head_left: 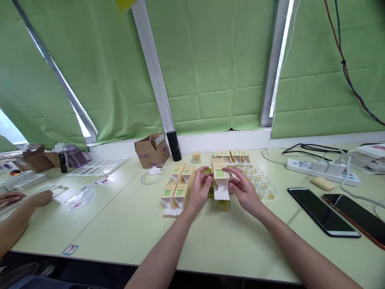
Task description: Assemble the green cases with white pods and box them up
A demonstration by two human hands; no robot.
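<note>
The small tan carton [220,176] stands upright between the two sets of fingers, its long axis vertical. Its green label faces the person and its open white flap [221,193] hangs below the fingertips. The left hand [197,194] curls around the carton's left side. Something yellow-green shows inside that curl, too hidden to name. The right hand [245,192] pinches the carton's upper right edge with thumb and forefinger, the other fingers loosely spread. Both hands are equally close. A small yellow jar [224,205] sits just under the flap, more cartons [176,190] lie left of the left fingers, and clear cups [264,188] lie right of the right fingers.
</note>
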